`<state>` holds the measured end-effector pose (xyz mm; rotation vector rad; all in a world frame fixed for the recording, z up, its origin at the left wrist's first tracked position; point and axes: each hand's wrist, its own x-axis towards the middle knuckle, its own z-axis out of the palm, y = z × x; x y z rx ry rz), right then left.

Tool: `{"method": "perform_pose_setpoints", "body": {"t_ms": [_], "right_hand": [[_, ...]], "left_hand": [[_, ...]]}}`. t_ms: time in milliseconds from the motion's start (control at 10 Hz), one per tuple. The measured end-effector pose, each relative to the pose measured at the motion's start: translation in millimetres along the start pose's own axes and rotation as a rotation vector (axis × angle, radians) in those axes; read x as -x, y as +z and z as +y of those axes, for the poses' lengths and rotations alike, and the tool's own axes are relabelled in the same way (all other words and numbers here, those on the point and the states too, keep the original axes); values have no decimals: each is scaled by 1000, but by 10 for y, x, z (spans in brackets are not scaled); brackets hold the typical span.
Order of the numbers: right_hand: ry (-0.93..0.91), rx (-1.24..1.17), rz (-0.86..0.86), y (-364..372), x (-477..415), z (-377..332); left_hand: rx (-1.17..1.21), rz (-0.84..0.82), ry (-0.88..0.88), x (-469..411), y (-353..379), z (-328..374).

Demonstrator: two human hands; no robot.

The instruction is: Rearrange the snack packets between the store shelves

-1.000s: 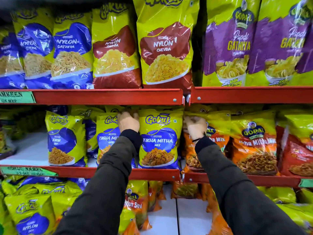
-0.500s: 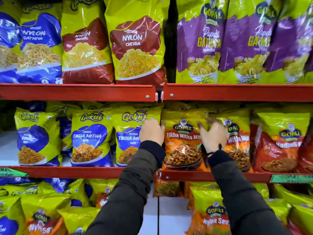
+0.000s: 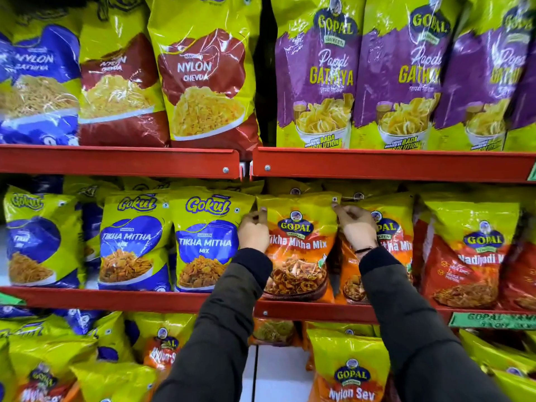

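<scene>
An orange and yellow Gopal Tikha Mitha Mix packet stands upright on the middle red shelf, just right of the shelf joint. My left hand pinches its upper left edge. My right hand pinches its upper right corner. A second Gopal Tikha Mitha Mix packet stands behind my right hand, partly hidden. Left of my left hand stand two blue and yellow Gokul Tikha Mitha Mix packets.
Large Nylon Chevda and purple Papdi Gathiya bags fill the top shelf. Red Nadiyadi Mix packets stand at the right. The lower shelf holds Nylon Sev packets and a bare white strip.
My view and both hands shifted right from the Gokul packet to the Gopal packet. The hands, spread open half a second ago, now pinch its top edges.
</scene>
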<state>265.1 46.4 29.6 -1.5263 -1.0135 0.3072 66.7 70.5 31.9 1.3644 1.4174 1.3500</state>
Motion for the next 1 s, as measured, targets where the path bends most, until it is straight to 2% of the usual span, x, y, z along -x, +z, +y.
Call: {"method": "perform_pose_setpoints", "body": {"t_ms": [100, 200, 300, 500, 600, 700, 800, 900, 1000], "right_hand": [[-36, -161, 16, -2, -8, 30], [-34, -188, 46, 2, -50, 26], [32, -56, 37, 23, -152, 50], [57, 132, 46, 148, -123, 15], [62, 163, 38, 102, -126, -38], [26, 182, 52, -20, -162, -97], [-45, 202, 168, -113, 70, -212], [-155, 190, 248, -230, 354, -298], [-340, 129, 257, -170, 601, -432]], "left_hand": [[144, 78, 29, 28, 3, -11], [80, 133, 146, -34, -14, 11], [-12, 156, 205, -128, -41, 12], [-406, 112, 117, -238, -9, 11], [-510, 120, 154, -246, -51, -5], [-618, 146, 221, -213, -91, 50], [-657, 188, 394, -85, -359, 113], [-589, 193, 452, 100, -474, 64], [-432, 161, 556, 274, -491, 58]]}}
